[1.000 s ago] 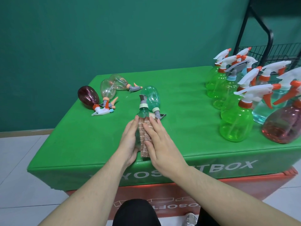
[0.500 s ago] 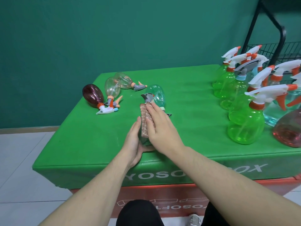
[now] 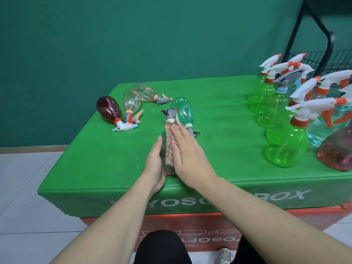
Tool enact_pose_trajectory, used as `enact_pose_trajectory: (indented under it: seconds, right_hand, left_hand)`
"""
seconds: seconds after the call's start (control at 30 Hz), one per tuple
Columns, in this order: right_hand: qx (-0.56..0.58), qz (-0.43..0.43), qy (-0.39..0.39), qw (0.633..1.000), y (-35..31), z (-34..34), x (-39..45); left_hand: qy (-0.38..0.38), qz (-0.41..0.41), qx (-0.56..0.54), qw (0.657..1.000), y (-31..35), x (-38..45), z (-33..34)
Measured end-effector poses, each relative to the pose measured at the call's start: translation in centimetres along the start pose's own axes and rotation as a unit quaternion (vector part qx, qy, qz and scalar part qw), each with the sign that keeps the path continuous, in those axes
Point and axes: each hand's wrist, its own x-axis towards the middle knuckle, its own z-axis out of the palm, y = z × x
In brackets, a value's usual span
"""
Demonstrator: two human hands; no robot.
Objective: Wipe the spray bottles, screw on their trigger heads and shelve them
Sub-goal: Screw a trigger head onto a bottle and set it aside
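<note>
near counter [image 3: 106, 168] front edge, lower centre: left hand [image 3: 155, 164] cups green bottle [image 3: 164, 143], nozzle pointing away; flat right hand [image 3: 187, 157] presses cloth [image 3: 169, 145] lengthwise.

— What carries everything?

— A box-like table [image 3: 106, 164] under a bright green cover, filling the middle of the frame, white lettering on its front face and an orange-red base below.

— What lies at its upper left?

— A dark red bottle [image 3: 108, 109] on its side, and just right of it two clear bottles [image 3: 140, 95], also lying down, trigger heads attached.

— In the centre?

— A teal-green bottle [image 3: 182, 111] on its side, its neck toward the bottom of the frame.

— And the right?

— A tight cluster of upright green bottles [image 3: 285, 143] with white and orange trigger heads, a pale blue bottle [image 3: 320, 130], and a pink bottle [image 3: 337, 151] at the right edge.
</note>
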Motion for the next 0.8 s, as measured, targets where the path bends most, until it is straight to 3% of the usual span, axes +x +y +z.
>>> enact_pose_trajectory:
  seconds: [0.37, 0.6, 0.8]
  right_hand:
    - [-0.027, -0.025, -0.066, 0.997, 0.9, -0.5, -4.1]
    - [-0.026, -0.027, -0.062, 0.997, 0.6, -0.4, -4.3]
    - [0.006, -0.04, -0.005, 0.999, -0.6, 0.0, -2.4]
  left_hand:
    - [0.001, 0.07, -0.004, 0.998, -0.7, 0.7, -0.2]
    - [0.003, 0.061, 0.006, 0.998, -0.4, 0.4, -0.2]
    - [-0.019, 0.034, 0.002, 0.999, -0.4, 0.5, -0.4]
